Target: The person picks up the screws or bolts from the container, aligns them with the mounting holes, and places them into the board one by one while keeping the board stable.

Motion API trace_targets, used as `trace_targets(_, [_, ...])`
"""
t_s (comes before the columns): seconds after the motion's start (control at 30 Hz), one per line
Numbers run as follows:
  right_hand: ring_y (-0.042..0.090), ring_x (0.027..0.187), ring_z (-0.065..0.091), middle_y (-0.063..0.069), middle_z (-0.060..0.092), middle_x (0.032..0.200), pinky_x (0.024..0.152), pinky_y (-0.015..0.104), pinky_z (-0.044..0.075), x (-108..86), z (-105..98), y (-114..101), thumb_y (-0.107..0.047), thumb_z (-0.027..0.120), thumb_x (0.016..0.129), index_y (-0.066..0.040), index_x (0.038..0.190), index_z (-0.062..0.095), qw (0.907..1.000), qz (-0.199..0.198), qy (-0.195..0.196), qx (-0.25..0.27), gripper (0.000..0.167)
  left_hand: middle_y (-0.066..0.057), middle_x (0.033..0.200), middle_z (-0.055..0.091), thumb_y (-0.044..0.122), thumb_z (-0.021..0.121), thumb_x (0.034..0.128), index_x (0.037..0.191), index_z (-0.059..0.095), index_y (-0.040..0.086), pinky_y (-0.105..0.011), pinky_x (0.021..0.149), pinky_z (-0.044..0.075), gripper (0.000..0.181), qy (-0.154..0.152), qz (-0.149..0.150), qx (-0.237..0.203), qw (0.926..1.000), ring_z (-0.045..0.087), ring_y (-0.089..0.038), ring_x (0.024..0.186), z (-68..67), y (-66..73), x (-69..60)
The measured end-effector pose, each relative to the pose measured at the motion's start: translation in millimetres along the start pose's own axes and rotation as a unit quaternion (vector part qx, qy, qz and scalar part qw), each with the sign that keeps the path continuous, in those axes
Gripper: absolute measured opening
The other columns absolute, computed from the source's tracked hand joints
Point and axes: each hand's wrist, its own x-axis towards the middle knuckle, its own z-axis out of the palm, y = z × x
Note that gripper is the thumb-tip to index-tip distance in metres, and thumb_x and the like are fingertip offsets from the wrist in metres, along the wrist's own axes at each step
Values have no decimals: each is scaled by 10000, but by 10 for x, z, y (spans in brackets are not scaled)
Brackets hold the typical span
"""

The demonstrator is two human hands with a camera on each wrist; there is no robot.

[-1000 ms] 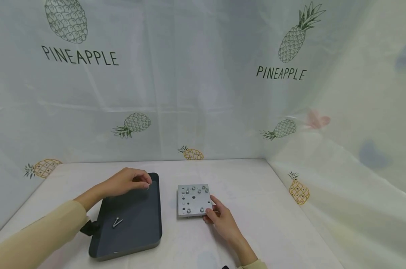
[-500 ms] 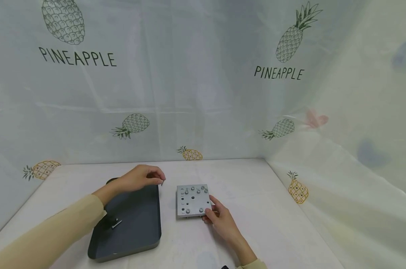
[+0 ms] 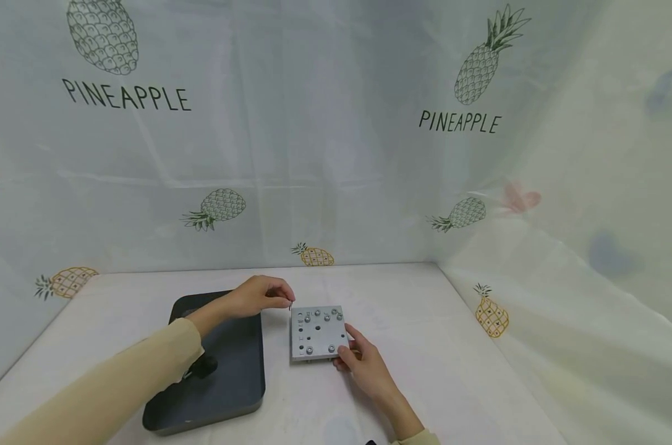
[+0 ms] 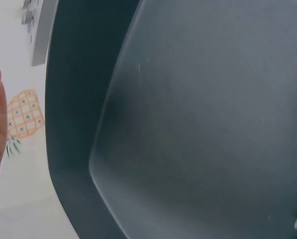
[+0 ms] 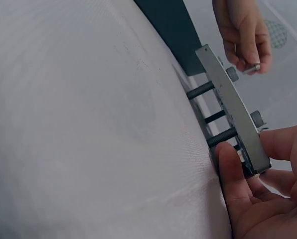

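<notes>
Plate (image 3: 324,337) on table (image 3: 425,334) short of far edge, right hand (image 3: 366,366) gripping near-right corner, left hand (image 3: 261,295) pinching metal piece (image 5: 252,69) just off far-left corner.

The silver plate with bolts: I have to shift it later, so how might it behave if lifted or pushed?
The silver plate looks metallic and thick-edged, so probably stiff and heavy for its size. Bolts jutting from its underside may scrape the white surface if pushed. Its flat square shape makes rolling unlikely.
</notes>
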Motion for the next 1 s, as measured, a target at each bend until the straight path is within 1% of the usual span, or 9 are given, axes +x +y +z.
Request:
trace_targets(0.07, [207, 951, 701, 165, 642, 1210, 814, 288, 609, 1, 2, -7, -123, 609, 1086, 16, 1632, 335, 10000, -10, -1, -3, 627, -23, 1095, 777, 192, 720, 1034, 1118, 753, 173, -327, 870, 548, 92, -6, -1, -11, 10000, 698, -138, 1010, 34, 7, 28])
trace_targets(0.2, [190, 943, 703, 166, 640, 1210, 818, 274, 607, -3, 6, -28, -134, 615, 1085, 4, 1634, 342, 10000, 26, 6, 5, 629, 13, 1078, 776, 186, 725, 1030, 1130, 756, 131, -361, 898, 540, 119, 23, 16, 16, 10000, 693, -140, 1014, 75, -1, 83])
trace_targets(0.27, [184, 939, 704, 165, 640, 1209, 819, 265, 605, -4, 6, -34, -140, 619, 1083, -4, 1635, 346, 10000, 55, 12, -9, 631, 42, 1062, 774, 190, 727, 1029, 1129, 758, 132, -380, 907, 536, 120, 59, -38, 43, 10000, 690, -134, 1011, 84, -13, 104])
trace_targets(0.47, [191, 934, 706, 160, 639, 1189, 816, 249, 601, -2, 15, -24, -141, 626, 1079, -20, 1635, 360, 9999, 106, 33, -87, 628, 54, 1057, 774, 179, 717, 1034, 1152, 756, 95, -423, 938, 528, 150, 113, -177, 57, 9998, 691, -133, 1020, 93, -69, 138])
trace_targets(0.6, [194, 933, 704, 154, 634, 1175, 812, 245, 599, -6, 13, -19, -138, 626, 1080, -26, 1634, 365, 9999, 124, 39, -92, 623, 70, 1057, 769, 195, 720, 1033, 1164, 756, 80, -406, 931, 529, 178, 77, -145, 42, 9999, 685, -128, 1020, 124, -115, 175])
trace_targets(0.77, [185, 926, 705, 159, 634, 1179, 812, 252, 603, -6, 5, -25, -138, 626, 1080, -21, 1633, 364, 9999, 101, 50, -56, 623, 63, 1082, 762, 170, 728, 1025, 1161, 759, 71, -405, 954, 550, 171, -16, -10, 72, 10000, 686, -127, 1033, 169, -108, 209])
trace_targets(0.83, [182, 924, 706, 159, 635, 1181, 813, 252, 603, -4, 6, -25, -141, 629, 1080, -21, 1632, 366, 9999, 106, 55, -40, 624, 63, 1082, 760, 156, 730, 1022, 1154, 761, 73, -414, 967, 548, 159, -39, -20, 101, 9999, 686, -129, 1038, 187, -105, 214])
trace_targets(1.0, [184, 926, 706, 148, 637, 1175, 815, 241, 598, 3, 13, -23, -147, 632, 1080, -32, 1635, 368, 9999, 141, 53, -68, 625, 87, 1053, 753, 167, 733, 1019, 1128, 771, 106, -403, 933, 531, 130, -29, -173, 175, 9997, 670, -125, 1001, 225, -120, 223])
